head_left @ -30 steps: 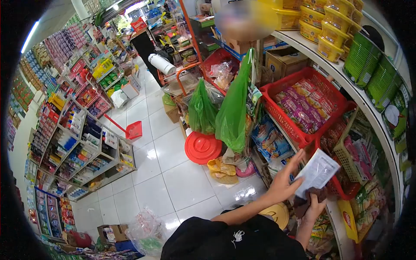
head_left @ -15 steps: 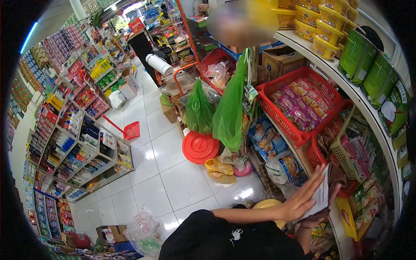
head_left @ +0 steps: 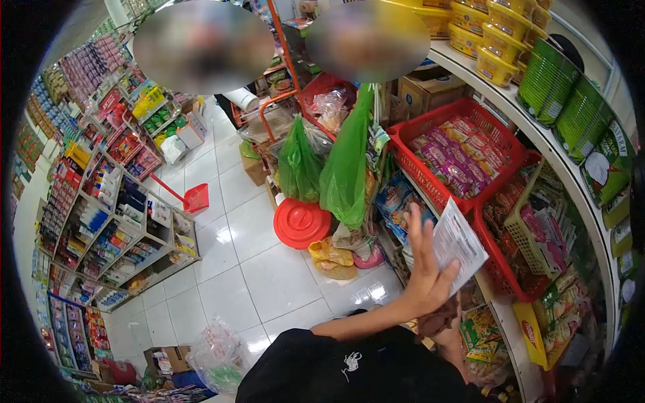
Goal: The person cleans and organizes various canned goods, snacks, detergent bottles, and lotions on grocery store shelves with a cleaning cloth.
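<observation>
My left hand (head_left: 430, 285) is at the printed white paper (head_left: 463, 245), its thumb lying across the near face and the other fingers stretched up along the left edge. The paper is tilted, with small dark print on it. Below the paper, a brown folded item (head_left: 438, 320), like a wallet or soft cover, is partly hidden behind my left wrist. My right hand (head_left: 451, 336) is under that brown item and holds it; most of its fingers are hidden. Both hands are in front of the shelf with the red baskets.
A red basket (head_left: 396, 138) of purple and red packets stands on the right shelf, near yellow tubs (head_left: 497, 64) and green cans (head_left: 547, 84). Green bags (head_left: 346, 161) hang ahead above a red lid (head_left: 302, 223). A red dustpan (head_left: 196, 197) lies on the tiled floor. Two blurred areas cover the far end.
My hands have moved left, away from the shelf. The paper now stands up above the brown item, and my left fingers have lifted off its face, leaving the thumb there.
</observation>
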Motion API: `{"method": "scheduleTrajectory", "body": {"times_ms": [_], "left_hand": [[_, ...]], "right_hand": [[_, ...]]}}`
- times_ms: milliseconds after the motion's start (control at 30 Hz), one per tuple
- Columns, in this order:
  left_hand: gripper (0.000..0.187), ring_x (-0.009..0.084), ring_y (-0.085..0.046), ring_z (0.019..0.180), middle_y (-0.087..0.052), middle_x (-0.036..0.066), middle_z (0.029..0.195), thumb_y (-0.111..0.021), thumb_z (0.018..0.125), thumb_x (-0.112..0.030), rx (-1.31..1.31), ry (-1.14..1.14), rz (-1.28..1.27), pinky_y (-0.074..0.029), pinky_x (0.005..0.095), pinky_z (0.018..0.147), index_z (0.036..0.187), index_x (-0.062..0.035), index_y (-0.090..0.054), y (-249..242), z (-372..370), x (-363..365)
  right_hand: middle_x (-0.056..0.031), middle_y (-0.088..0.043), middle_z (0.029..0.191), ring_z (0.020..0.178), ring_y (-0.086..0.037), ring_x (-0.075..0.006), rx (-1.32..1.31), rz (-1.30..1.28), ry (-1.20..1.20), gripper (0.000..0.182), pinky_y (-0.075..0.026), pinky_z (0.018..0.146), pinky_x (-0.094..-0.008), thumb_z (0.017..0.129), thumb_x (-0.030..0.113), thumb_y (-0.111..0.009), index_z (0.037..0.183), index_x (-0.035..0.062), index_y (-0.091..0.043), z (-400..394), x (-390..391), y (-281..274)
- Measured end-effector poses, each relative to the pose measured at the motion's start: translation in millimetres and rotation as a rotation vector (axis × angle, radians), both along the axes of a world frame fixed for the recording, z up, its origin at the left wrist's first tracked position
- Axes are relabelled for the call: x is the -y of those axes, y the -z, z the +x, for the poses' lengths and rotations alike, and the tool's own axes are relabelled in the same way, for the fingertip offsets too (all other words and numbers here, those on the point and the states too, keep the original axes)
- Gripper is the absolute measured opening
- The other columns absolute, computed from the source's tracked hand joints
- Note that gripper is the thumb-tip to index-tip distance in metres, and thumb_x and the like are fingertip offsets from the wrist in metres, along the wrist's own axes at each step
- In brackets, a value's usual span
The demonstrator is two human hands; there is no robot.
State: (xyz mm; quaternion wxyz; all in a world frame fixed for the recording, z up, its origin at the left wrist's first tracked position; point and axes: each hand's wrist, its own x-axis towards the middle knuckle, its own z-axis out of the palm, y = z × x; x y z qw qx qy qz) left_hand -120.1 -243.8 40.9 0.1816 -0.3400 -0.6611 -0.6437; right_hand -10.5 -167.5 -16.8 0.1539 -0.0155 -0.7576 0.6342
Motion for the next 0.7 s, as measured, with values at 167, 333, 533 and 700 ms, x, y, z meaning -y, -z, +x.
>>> {"method": "scheduleTrajectory", "body": {"times_ms": [167,333,533,700], "left_hand": [[0.085,0.0307,-0.019,0.125,-0.018,0.025,0.132,-0.055,0.074,0.002,0.377,0.429,0.139,-0.016,0.0414,0.101,0.134,-0.0063,0.005,2,-7,7],[0.079,0.0199,-0.046,0.106,-0.046,0.016,0.113,-0.061,0.073,0.000,0.631,0.560,0.095,-0.034,0.0312,0.091,0.133,-0.0075,-0.010,-12,-26,19],[0.029,0.0089,-0.055,0.081,-0.061,0.006,0.089,-0.068,0.071,-0.014,0.390,0.610,-0.309,-0.044,0.0236,0.072,0.095,-0.0006,-0.060,-26,-48,22],[0.019,0.0129,-0.057,0.077,-0.062,0.009,0.086,-0.066,0.070,-0.006,0.401,0.666,-0.382,-0.045,0.0253,0.066,0.086,0.0034,-0.063,-39,-55,3]], "right_hand": [[-0.0089,-0.053,0.100,0.090,-0.051,-0.0170,0.174,-0.308,0.190,0.050,-0.041,0.081,-0.0307,0.067,0.001,-0.066,0.111,-0.0015,-0.042,1,7,18],[-0.0060,-0.059,0.091,0.079,-0.056,-0.0156,0.009,-0.399,0.483,0.037,-0.044,0.075,-0.0285,0.065,0.006,-0.069,0.098,-0.0022,-0.054,-5,-5,21],[-0.0084,-0.059,0.091,0.081,-0.056,-0.0147,0.061,-0.310,0.495,0.038,-0.044,0.076,-0.0287,0.065,0.005,-0.069,0.098,-0.0037,-0.055,6,-31,12],[-0.0102,-0.054,0.101,0.087,-0.055,-0.0166,-0.057,0.047,0.591,0.048,-0.045,0.077,-0.0298,0.063,-0.002,-0.069,0.105,-0.0001,-0.046,32,-65,44]]}}
